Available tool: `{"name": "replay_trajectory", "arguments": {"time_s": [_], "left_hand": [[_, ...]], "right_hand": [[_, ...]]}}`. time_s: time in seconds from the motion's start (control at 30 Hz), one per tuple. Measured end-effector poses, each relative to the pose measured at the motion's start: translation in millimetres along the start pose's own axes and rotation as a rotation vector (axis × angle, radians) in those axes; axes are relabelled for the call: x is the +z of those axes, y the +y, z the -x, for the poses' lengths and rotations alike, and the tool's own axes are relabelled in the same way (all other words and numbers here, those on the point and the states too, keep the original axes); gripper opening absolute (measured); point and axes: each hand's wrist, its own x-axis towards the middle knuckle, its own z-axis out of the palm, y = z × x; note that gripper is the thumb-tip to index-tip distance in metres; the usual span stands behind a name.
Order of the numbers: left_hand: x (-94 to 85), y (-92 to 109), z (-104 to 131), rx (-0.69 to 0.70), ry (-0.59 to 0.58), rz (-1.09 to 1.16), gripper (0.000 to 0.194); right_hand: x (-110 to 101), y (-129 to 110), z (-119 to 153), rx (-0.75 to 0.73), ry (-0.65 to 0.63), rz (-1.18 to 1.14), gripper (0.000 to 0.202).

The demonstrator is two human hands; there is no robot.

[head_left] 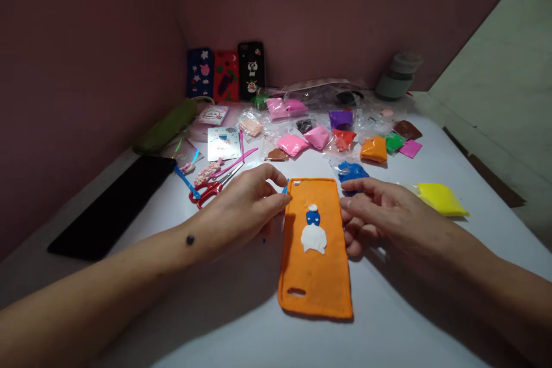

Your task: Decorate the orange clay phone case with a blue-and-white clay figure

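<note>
An orange clay-covered phone case (317,276) lies on the white table, with a white shape (314,238), a blue piece (313,218) and a small white piece above it. A slot shows near the case's lower left. My left hand (259,195) is at the upper left edge of the case, thumb and fingers apart, a bit of blue showing by its fingertips. At the upper right edge is my right hand (371,210), its thumb and fingers around that edge. Just beyond the right fingertips is a bag of blue clay (351,172).
Red scissors (209,188), a blue tool (187,181) and pink tools (241,156) lie left. A black tablet-like slab (116,207) is farther left. Several clay packets (293,144) spread behind, yellow clay (442,199) right. Three decorated cases (251,72) lean on the wall.
</note>
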Motion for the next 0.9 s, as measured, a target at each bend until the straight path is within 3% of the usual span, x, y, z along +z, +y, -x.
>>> {"name": "replay_trajectory", "arguments": {"time_s": [0.2, 0.4, 0.53, 0.63, 0.73, 0.9], "left_hand": [[5.3, 2, 2, -0.03, -0.008, 0.184, 0.02], [4.2, 2, 5, -0.05, -0.09, 0.147, 0.02], [4.1, -2, 6, 0.056, 0.04, 0.073, 0.022], [3.2, -3, 4, 0.061, 0.09, 0.029, 0.025], [3.5, -3, 3, -0.013, -0.006, 0.128, 0.024], [8.1, -8, -1, -0.147, -0.298, 0.607, 0.024]], "right_hand": [[1, 11, -1, -0.088, 0.027, -0.105, 0.022], [12, 5, 4, 0.002, -0.121, -0.56, 0.019], [13, 2, 4, 0.069, -0.118, -0.787, 0.024], [11, 3, 2, 0.083, -0.149, -0.801, 0.023], [11, 3, 2, 0.047, -0.202, -0.783, 0.026], [11, 3, 4, 0.008, -0.322, -0.748, 0.041]]}}
